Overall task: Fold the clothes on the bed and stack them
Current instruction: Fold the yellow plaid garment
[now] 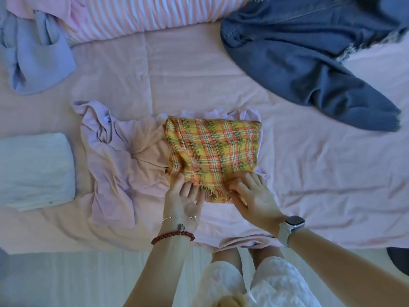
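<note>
1. Pink bed sheet (309,165) covers the bed across the view; pale floor shows along the near edge.
2. Yellow plaid cloth (212,149), folded to a rough rectangle, lies mid-bed on top of a crumpled lilac shirt (119,165). Its frayed fringe faces the near edge.
3. Left hand (184,196): palm turned up, fingers slid under the near-left corner of the plaid cloth, thumb on top. Grip appears closed on that corner.
4. Right hand (254,196): palm down, fingers curled into the near-right edge of the plaid cloth, bunching the fabric. Grip closed on the cloth.
5. Left wrist carries a red bead bracelet (172,237) and a thin chain; right wrist a watch (292,227) on a pale strap.
6. White folded garment (35,171) lies flat at the left, just beside the lilac shirt.
7. Blue-lavender garment (37,60) lies crumpled at far left.
8. Dark denim garment (309,63) sprawls at far right, well apart from the plaid cloth.
9. Pink-and-white striped bedding (143,16) runs along the far edge.
</note>
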